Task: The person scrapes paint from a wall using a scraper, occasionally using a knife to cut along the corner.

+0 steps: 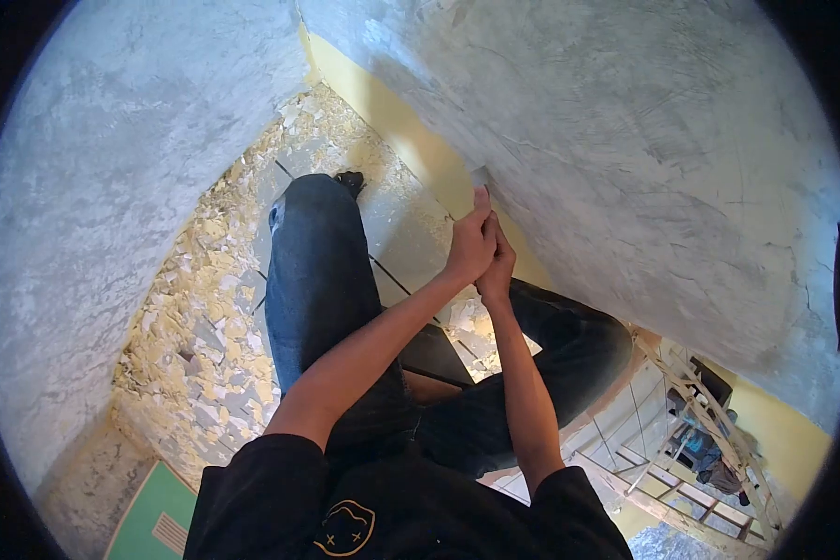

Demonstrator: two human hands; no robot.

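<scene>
My left hand (470, 245) and my right hand (500, 263) are closed together round the handle of a scraper, low beside the right-hand wall. Only the scraper's grey blade (481, 175) shows past my left thumb, against the wall; the handle is hidden in my fingers. A strip of yellow paint (397, 117) runs along the foot of this wall. Above it the wall (625, 159) is bare grey and rough, with scratches and cracks.
Peeled paint flakes (205, 317) cover the tiled floor along the left grey wall (121, 187). My bent knees flank my arms. A wooden ladder (709, 420) stands at the lower right near dark clutter (714, 467). A green panel (154, 513) is at the lower left.
</scene>
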